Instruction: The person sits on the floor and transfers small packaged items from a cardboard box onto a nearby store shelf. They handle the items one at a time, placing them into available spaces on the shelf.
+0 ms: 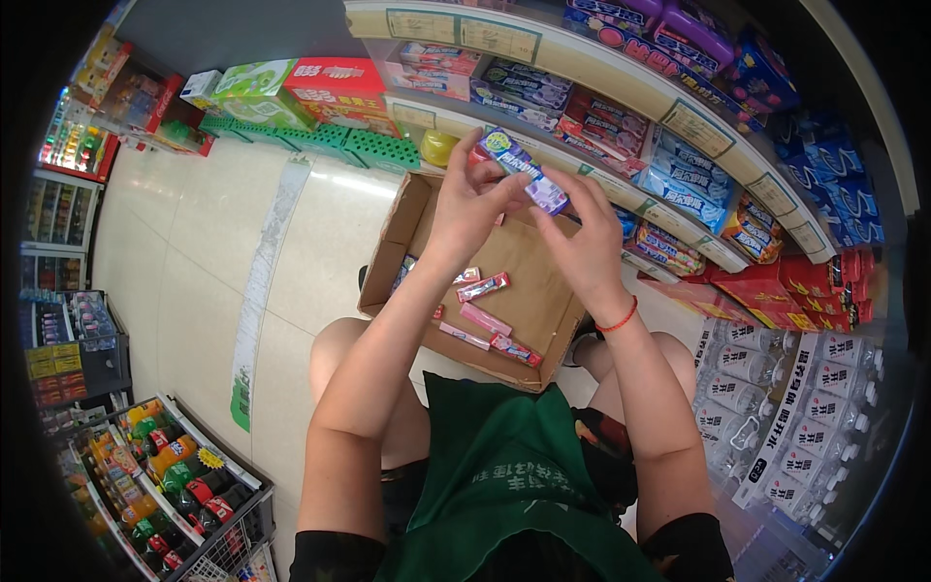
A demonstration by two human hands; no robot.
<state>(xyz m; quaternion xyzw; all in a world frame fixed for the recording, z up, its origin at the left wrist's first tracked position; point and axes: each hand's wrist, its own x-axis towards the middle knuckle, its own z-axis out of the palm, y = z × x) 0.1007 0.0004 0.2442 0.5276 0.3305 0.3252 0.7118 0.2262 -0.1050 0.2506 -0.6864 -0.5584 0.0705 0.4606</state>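
A purple stick pack of candy (pixel 525 172) is held up between both hands, above an open cardboard box (pixel 531 262). My left hand (pixel 473 200) grips its upper left part with thumb and fingers. At the lower right end, the thumb and fingers of my right hand (pixel 588 236) pinch the pack. Loose red and pink candy packs lie in the box, among them a red pack (pixel 483 287) and a pink one (pixel 486 319); my left forearm hides some. Behind the hands, a shelf holds purple packs (pixel 525 91), red packs (pixel 604 127) and blue packs (pixel 687 178).
Shelf edges with price tags (pixel 698 127) curve over the right side. Shrink-wrapped water bottles (pixel 734 389) stand at right, beside red cartons (pixel 749 287). Green perforated crates (pixel 313 142) run along the back left. A drinks rack (pixel 182 473) stands at lower left on the tiled floor (pixel 189 240).
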